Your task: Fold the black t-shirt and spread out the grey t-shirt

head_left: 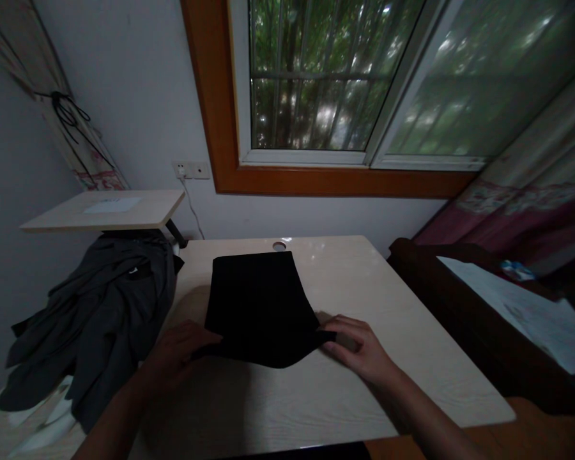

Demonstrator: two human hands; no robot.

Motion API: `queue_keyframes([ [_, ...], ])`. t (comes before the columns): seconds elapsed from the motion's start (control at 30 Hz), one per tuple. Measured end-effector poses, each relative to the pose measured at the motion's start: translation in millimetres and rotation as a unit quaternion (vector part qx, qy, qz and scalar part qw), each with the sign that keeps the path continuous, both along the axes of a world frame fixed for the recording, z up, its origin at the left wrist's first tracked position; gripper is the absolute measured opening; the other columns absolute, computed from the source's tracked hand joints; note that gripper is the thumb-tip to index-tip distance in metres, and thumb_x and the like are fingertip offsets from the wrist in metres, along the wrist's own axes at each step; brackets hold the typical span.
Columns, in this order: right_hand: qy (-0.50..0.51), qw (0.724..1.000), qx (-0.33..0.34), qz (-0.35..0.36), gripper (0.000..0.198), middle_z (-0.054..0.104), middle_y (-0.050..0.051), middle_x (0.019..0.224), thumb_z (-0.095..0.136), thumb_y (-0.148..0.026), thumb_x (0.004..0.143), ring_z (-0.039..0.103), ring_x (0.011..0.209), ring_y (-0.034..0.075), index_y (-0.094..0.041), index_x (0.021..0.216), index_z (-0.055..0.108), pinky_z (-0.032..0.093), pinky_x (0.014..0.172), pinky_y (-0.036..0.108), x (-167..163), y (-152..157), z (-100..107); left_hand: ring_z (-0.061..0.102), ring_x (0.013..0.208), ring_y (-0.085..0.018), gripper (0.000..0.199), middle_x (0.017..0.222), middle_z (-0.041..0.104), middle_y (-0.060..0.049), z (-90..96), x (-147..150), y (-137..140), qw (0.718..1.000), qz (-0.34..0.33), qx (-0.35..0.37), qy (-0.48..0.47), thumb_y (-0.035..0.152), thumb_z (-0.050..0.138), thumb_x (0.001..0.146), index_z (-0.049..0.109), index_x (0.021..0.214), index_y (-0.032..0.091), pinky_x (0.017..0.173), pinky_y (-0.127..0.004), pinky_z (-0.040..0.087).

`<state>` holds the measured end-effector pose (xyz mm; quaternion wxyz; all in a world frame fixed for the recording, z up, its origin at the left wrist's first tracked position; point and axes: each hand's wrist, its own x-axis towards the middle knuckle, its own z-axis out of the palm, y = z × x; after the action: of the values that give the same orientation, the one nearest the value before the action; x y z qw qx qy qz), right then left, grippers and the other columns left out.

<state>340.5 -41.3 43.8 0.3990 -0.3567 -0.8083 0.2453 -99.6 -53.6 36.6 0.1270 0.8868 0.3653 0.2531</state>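
Observation:
A flat piece of black cloth [259,291] lies on the pale wooden table [364,287]; its exact kind cannot be made out. Its near edge is raised a little and sags in the middle. My left hand [179,348] pinches the near left corner, fingers closed. At the near right corner, my right hand [357,348] grips the cloth between thumb and fingers. The far edge rests flat, close to a round hole [278,246] in the tabletop.
Dark grey clothes [119,294] are heaped at the left, under a small raised shelf [105,214] with a paper on it. A wall socket [190,170] with a plugged cable is behind. At the right stands a dark brown piece of furniture [441,319].

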Motion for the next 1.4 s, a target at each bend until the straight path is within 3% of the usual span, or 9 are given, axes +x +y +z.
queue_keyframes([
  [0.23,0.038,0.998,-0.035,0.024,0.011,0.072,0.004,0.083,0.069,-0.028,0.089,0.068,0.074,0.019,-0.025,0.099,0.072,0.054,0.067,0.032,5,-4,25,0.071,0.088,-0.016,0.027,0.1,0.076,-0.002,36.5,4,-13,0.999,0.015,-0.011,-0.026,0.026,0.061,0.092,0.071,0.117,0.031,0.078,-0.026,0.058],
  [0.33,0.071,0.996,-0.053,0.004,0.01,0.071,0.004,0.081,0.07,-0.03,0.088,0.067,0.073,0.019,-0.024,0.095,0.072,0.052,0.067,0.031,3,11,29,0.072,0.082,-0.016,0.019,0.093,0.077,-0.001,46.9,9,-2,0.994,0.068,-0.039,-0.07,0.032,0.063,0.092,0.075,0.107,0.029,0.073,-0.024,0.057],
  [0.47,0.117,0.987,-0.083,-0.074,0.016,0.069,0.004,0.085,0.074,-0.035,0.084,0.064,0.077,0.019,-0.023,0.095,0.073,0.05,0.07,0.031,-10,42,31,0.072,0.082,-0.019,0.024,0.094,0.077,-0.002,49.0,13,27,0.976,0.161,-0.087,-0.118,0.04,0.065,0.088,0.076,0.103,0.025,0.073,-0.027,0.057],
  [0.67,0.22,0.959,-0.137,-0.117,0.034,0.048,-0.004,0.072,0.074,-0.04,0.082,0.047,0.065,0.014,-0.025,0.111,0.068,0.039,0.062,0.027,-36,89,25,0.068,0.082,-0.021,0.035,0.09,0.075,-0.003,38.4,17,83,0.95,0.232,-0.141,-0.156,0.052,0.064,0.085,0.074,0.096,0.021,0.074,-0.03,0.051],
  [0.77,0.262,0.946,-0.154,-0.113,0.039,0.044,-0.005,0.072,0.074,-0.04,0.081,0.043,0.065,0.013,-0.026,0.116,0.065,0.036,0.063,0.027,-46,111,9,0.066,0.083,-0.021,0.038,0.085,0.073,-0.003,25.5,20,105,0.937,0.24,-0.174,-0.183,0.056,0.063,0.084,0.072,0.089,0.019,0.074,-0.03,0.049],
  [0.9,0.294,0.923,-0.218,-0.119,0.05,0.047,-0.006,0.073,0.072,-0.047,0.08,0.046,0.066,0.014,-0.028,0.123,0.058,0.038,0.065,0.027,-52,133,-24,0.066,0.085,-0.024,0.046,0.089,0.073,-0.005,0.5,26,125,0.9,0.268,-0.245,-0.24,0.062,0.064,0.079,0.07,0.091,0.018,0.072,-0.031,0.05],
  [1.0,0.246,0.933,-0.239,-0.114,0.054,0.05,-0.005,0.075,0.071,-0.051,0.08,0.048,0.069,0.015,-0.026,0.126,0.056,0.039,0.067,0.028,-49,142,-44,0.067,0.085,-0.025,0.048,0.09,0.074,-0.005,-15.6,26,132,0.891,0.275,-0.273,-0.235,0.063,0.064,0.077,0.071,0.094,0.018,0.072,-0.032,0.05],
  [1.1,0.195,0.949,-0.218,-0.115,0.051,0.05,-0.005,0.077,0.069,-0.05,0.083,0.05,0.072,0.015,-0.025,0.126,0.057,0.04,0.07,0.028,-45,144,-54,0.067,0.085,-0.025,0.047,0.091,0.074,-0.005,-22.9,25,134,0.896,0.286,-0.264,-0.213,0.062,0.063,0.078,0.072,0.096,0.019,0.074,-0.033,0.05],
  [1.4,0.123,0.969,-0.153,-0.148,0.048,0.056,-0.002,0.085,0.063,-0.05,0.089,0.054,0.076,0.017,-0.026,0.129,0.056,0.044,0.074,0.03,-45,133,-53,0.067,0.092,-0.027,0.042,0.094,0.074,-0.004,-25.9,24,127,0.915,0.299,-0.218,-0.162,0.06,0.058,0.083,0.07,0.093,0.021,0.085,-0.037,0.051],
])
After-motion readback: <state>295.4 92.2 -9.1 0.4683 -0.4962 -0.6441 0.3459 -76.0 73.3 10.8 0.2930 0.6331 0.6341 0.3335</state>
